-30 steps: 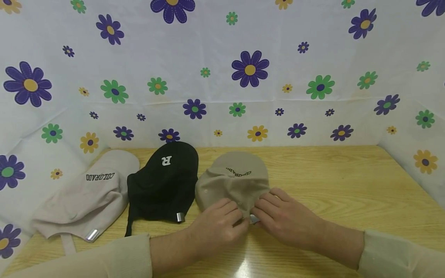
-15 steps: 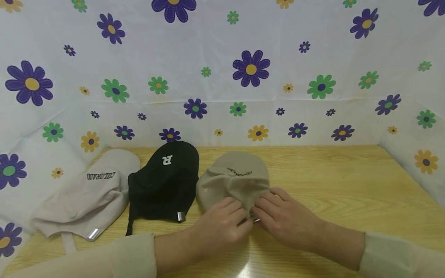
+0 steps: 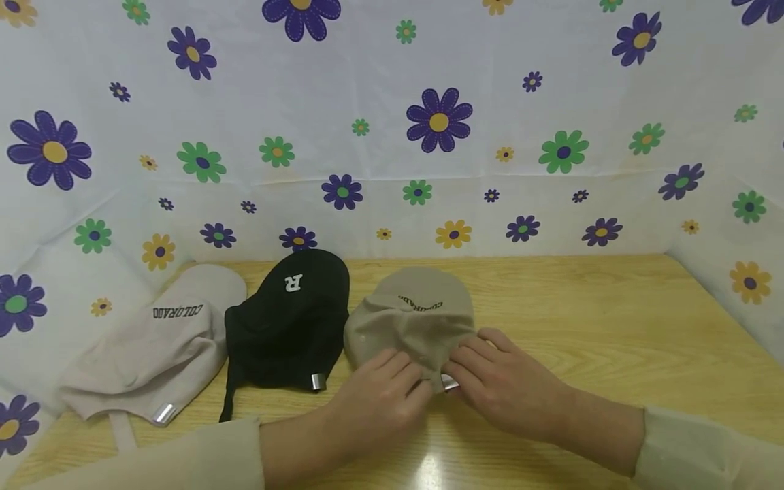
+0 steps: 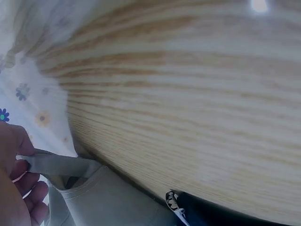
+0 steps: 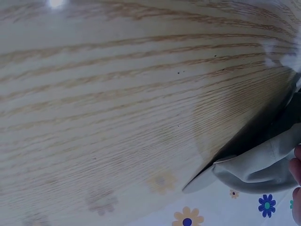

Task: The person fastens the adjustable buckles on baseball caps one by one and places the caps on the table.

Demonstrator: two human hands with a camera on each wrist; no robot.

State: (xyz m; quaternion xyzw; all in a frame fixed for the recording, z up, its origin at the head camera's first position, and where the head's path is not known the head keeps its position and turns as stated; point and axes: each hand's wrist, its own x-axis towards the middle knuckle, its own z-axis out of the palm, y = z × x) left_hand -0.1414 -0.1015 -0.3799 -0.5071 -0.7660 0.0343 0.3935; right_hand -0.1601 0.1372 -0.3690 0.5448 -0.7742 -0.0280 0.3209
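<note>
A khaki baseball cap point(image 3: 410, 323) with dark lettering lies on the table, its brim toward the back wall. At its near edge my left hand point(image 3: 384, 401) pinches the cap's strap point(image 4: 61, 165), which the left wrist view shows between thumb and fingers. Close on the other side, my right hand point(image 3: 508, 381) grips the cap's rear edge beside the silver buckle point(image 3: 449, 382). Its fingertips are mostly hidden behind the knuckles. The right wrist view catches only a few fingers of it at the right edge, against the folded cap fabric point(image 5: 254, 165).
A black cap point(image 3: 294, 333) with a white letter lies left of the khaki one, close against it. Farther left is a pale cap point(image 3: 153, 347) marked COLORADO, its strap hanging toward me. A flower-print cloth point(image 3: 380, 82) stands behind the wooden table point(image 3: 588, 320).
My left hand shifts slightly right toward the buckle, then back left, so the buckle shows more now. The right hand stays nearly in place, and the caps have not moved.
</note>
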